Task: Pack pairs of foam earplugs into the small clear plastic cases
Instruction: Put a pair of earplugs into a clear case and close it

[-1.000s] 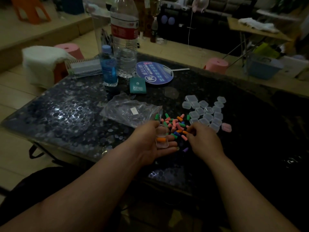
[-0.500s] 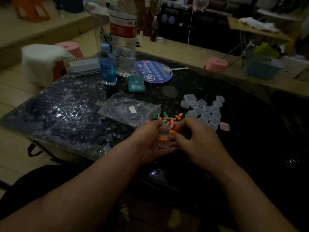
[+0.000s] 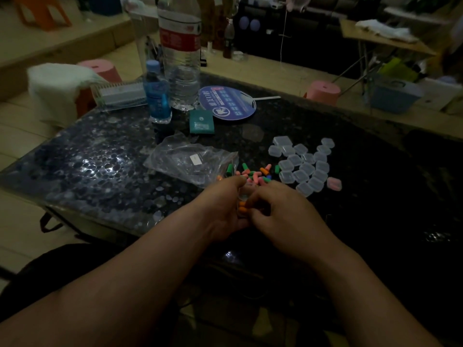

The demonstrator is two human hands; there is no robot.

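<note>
**Dim room, dark table: a case being filled between two hands**

Dark speckled table (image 3: 100,171) carries everything under poor light. At centre frame the left hand (image 3: 223,204) cups a small clear case (image 3: 244,195), fingers curled under it. The right hand (image 3: 283,214) bunches its fingertips against the case, but what they pinch is hidden. Two orange earplugs (image 3: 242,209) lie in it, one above the other, their long axes running roughly left to right. The open case seems to stretch up the frame.

Just above lies the loose earplug pile (image 3: 253,175), and the empty cases (image 3: 303,166) are at right of centre.

The foam plugs are probably light, soft and springy, so they are best pinched mid-barrel. The case looks thin, stiff and slick, so holding it by its side walls should be safest.
</note>
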